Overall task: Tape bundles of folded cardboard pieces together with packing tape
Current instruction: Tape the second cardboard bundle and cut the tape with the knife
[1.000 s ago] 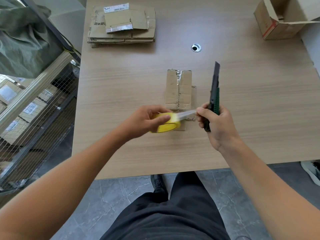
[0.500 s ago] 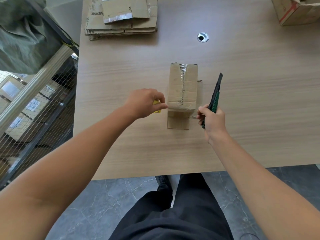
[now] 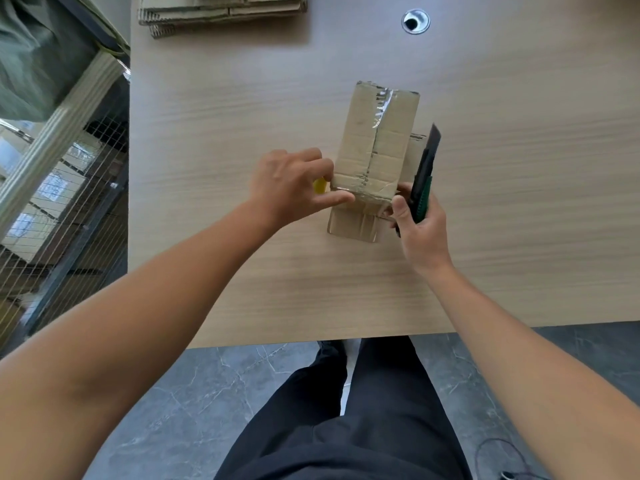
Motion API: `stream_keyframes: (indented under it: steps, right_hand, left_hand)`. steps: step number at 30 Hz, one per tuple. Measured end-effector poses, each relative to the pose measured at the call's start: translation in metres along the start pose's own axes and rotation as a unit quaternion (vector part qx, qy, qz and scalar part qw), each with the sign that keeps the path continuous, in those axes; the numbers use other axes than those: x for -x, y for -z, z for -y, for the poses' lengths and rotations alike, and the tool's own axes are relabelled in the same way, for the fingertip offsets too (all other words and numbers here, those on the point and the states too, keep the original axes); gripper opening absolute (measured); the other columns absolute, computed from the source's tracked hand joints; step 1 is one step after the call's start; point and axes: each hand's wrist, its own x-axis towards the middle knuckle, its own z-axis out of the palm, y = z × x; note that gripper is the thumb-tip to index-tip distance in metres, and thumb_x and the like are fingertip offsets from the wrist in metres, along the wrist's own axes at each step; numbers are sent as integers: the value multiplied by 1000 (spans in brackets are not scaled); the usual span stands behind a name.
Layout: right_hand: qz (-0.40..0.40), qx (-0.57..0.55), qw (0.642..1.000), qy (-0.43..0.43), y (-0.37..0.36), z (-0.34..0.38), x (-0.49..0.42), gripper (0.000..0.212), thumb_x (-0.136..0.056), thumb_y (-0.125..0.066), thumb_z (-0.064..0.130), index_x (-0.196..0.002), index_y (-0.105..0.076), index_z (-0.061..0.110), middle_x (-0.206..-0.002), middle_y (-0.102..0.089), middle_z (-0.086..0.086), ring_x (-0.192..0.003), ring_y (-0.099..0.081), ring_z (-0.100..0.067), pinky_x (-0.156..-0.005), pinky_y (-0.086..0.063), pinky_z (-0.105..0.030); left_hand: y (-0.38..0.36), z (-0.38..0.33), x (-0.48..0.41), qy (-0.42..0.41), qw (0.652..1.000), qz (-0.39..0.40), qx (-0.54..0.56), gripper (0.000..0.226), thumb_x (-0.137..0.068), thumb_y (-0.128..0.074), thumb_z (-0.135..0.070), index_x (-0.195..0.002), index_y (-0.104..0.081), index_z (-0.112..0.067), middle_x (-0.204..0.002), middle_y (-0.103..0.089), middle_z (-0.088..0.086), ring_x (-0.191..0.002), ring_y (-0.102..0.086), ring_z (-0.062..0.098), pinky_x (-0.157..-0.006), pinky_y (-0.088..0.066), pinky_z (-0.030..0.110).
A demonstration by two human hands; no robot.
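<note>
Light wood table (image 3: 242,278), metal cable hole (image 3: 415,21) in top; grey marbled floor (image 3: 207,393); wire-mesh rack (image 3: 65,209) at left.

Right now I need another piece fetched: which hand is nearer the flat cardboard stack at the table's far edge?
Left. The left hand sits this side of the cardboard stack, slightly right; the right hand lies farther right, beyond the bundle.

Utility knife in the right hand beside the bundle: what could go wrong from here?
The utility knife points away alongside the cardboard bundle while the right hand also works at its corner; a slip could nick the left hand.
The tape roll is mostly hidden under that hand, so the strip may go on crooked.
</note>
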Motion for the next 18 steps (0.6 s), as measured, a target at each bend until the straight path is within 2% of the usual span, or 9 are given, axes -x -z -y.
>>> stream_keyframes:
  steps: [3, 5, 7, 9, 11, 12, 15, 16, 18]
  right_hand:
    - [16, 19, 999, 20, 4, -7, -8, 18, -89, -69, 59, -97, -59, 46, -80, -62, 11, -65, -60, -18, -58, -54, -46]
    - [12, 29, 999, 30, 5, -12, -14, 23, -86, -73, 59, -94, -57, 44, -79, -59, 8, -64, -58, -32, -58, -52, -52]
    - [1, 31, 999, 43, 2, -17, -18, 30, -85, -75, 58, -95, -57, 36, -82, -60, 1, -71, -59, -38, -61, -52, -52]
    - [-10, 37, 998, 50, 1, -21, -18, 43, -84, -78, 53, -104, -60, 19, -93, -66, -10, -84, -64, -35, -72, -55, -52]
    - [-7, 59, 997, 57, 3, -24, -19, 56, -82, -82, 49, -110, -59, 7, -102, -67, -17, -96, -65, -34, -82, -56, -46]
    - [0, 69, 996, 58, 4, -24, -21, 57, -80, -84, 49, -112, -60, 7, -105, -68, -16, -99, -66, -32, -84, -56, -42]
    - [50, 34, 998, 0, 13, -17, -31, 55, -77, -87, 48, -119, -61, 25, -115, -72, 2, -108, -68, -13, -91, -56, -28]
    - [80, 12, 996, -40, 18, -14, -36, 56, -75, -88, 46, -119, -61, 26, -113, -72, 5, -104, -69, -8, -87, -56, -25]
    - [114, 2, 988, -106, 34, -6, -43, 50, -74, -89, 39, -109, -60, 19, -94, -69, 5, -79, -66, -3, -69, -54, -21]
  left_hand:
    - [-8, -1, 1, 15, 1000, -23, 7, 51, -79, -71, -68, -71, -67, -18, -74, -64, -1, -53, -53, 31, -52, -31, 29]
    - [-12, 0, 1, 28, 999, -32, 16, 53, -78, -70, -70, -71, -66, -18, -73, -62, -2, -54, -53, 30, -52, -33, 29]
    - [-14, -3, 0, 38, 998, -42, 6, 59, -73, -69, -77, -69, -64, -18, -69, -60, -2, -53, -52, 28, -53, -30, 28]
    - [-14, -8, -2, 54, 997, -51, -4, 64, -71, -65, -83, -65, -60, -19, -65, -56, -3, -50, -50, 26, -54, -26, 27]
    - [-18, -15, -1, 67, 997, -45, -6, 67, -72, -61, -85, -64, -57, -19, -64, -53, -3, -49, -50, 26, -53, -25, 28]
    - [-20, -18, 0, 73, 996, -40, -5, 68, -73, -59, -85, -64, -56, -18, -64, -53, -3, -49, -50, 26, -52, -25, 28]
    - [-23, -22, 1, 77, 996, -42, -7, 66, -74, -62, -82, -62, -54, -18, -62, -51, -2, -48, -48, 26, -52, -24, 28]
    - [-23, -24, 0, 71, 996, -44, -11, 64, -75, -63, -80, -62, -54, -19, -61, -51, -2, -47, -47, 26, -52, -24, 27]
    - [-22, -28, -2, 61, 997, -44, -16, 60, -76, -64, -77, -61, -55, -19, -60, -53, -2, -47, -49, 25, -52, -24, 26]
